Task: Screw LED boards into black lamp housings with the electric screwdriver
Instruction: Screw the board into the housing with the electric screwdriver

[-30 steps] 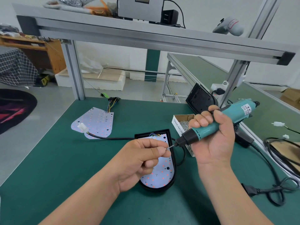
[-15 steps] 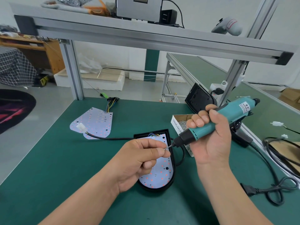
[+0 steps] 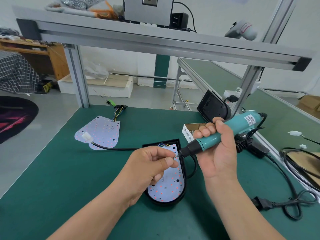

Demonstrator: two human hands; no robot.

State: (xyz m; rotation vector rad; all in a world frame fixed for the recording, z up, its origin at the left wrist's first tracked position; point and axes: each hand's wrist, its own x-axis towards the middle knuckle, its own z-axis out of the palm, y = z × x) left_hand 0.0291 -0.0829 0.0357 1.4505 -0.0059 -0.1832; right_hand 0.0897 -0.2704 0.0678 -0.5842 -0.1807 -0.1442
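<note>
A green table (image 3: pixel 69 170) stands under a grey metal frame (image 3: pixel 155 44). The frame's top shelf carries a grey box (image 3: pixel 147 13), a black adapter (image 3: pixel 178 19) just beside it and a white handheld device (image 3: pixel 242 32) farther right. A black power cord (image 3: pixel 261 203) lies looped on the table's right side. On the floor beyond are a white foam box (image 3: pixel 103 85), a dark round rug (image 3: pixel 15 116) and a checked cloth (image 3: pixel 15 73) near a wooden desk (image 3: pixel 43 56). A second green table (image 3: pixel 225 78) runs off to the right.

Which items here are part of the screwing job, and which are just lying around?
In use: electric screwdriver, gripped by right hand, left hand pinching its bit; LED board in black lamp housing; screw box; spare LED board.
Lying about: power plug; grey tool on the shelf; loose white connector.
</note>
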